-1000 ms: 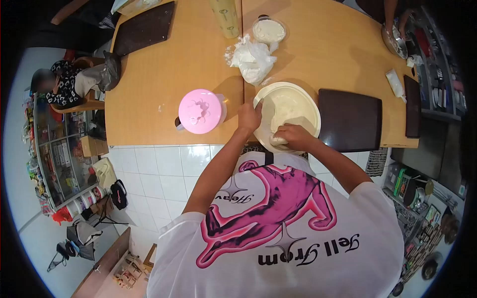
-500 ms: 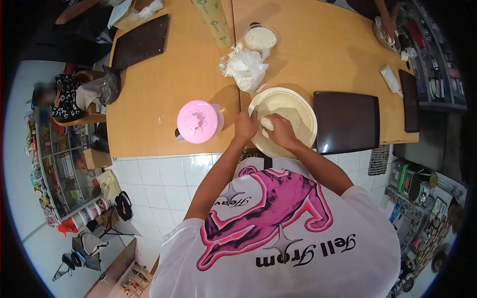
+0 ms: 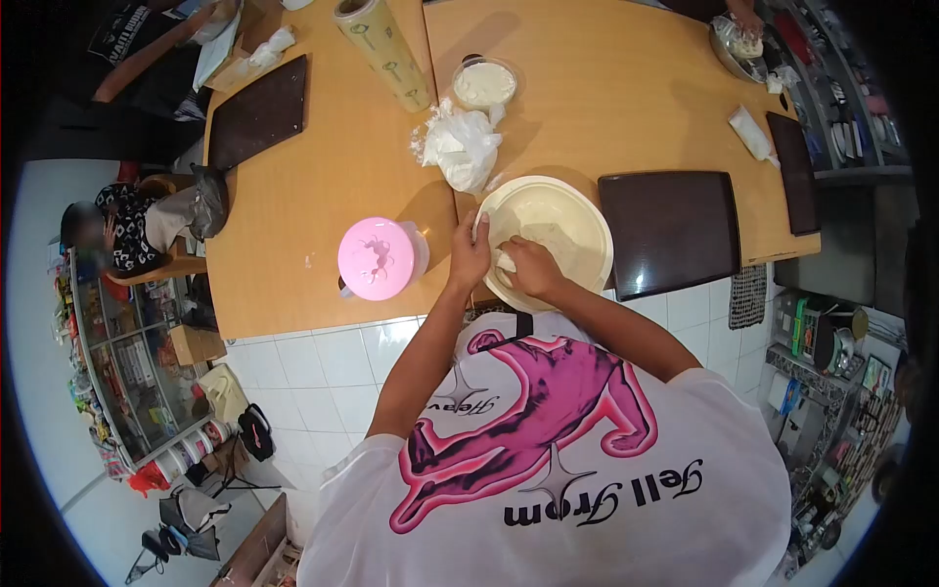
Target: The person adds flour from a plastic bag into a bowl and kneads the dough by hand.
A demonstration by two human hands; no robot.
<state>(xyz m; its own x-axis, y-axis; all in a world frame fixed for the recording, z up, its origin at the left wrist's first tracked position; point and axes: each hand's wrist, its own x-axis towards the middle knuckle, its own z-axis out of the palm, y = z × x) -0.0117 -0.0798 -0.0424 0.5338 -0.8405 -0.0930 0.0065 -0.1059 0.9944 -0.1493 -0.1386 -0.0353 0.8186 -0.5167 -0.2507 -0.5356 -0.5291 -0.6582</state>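
Note:
A cream-coloured bowl stands at the table's near edge, tilted slightly toward me, with pale floury dough inside. My left hand grips the bowl's left rim, thumb over the edge. Inside the bowl, my right hand is closed on a lump of dough, its fingers partly hidden. To the left stands a clear jug with a pink lid. Just beyond the bowl lies an open plastic bag of white flour. Behind the bag sits a clear tub of white powder.
A dark tray lies right of the bowl; others lie at the far left and right edge. A roll of plastic wrap stands at the back. Other people are around the table; one hand works in a metal bowl.
My right hand has shifted lower left within the bowl, still around the dough. My left hand stays at the rim, its thumb now raised. The whole view has tilted slightly.

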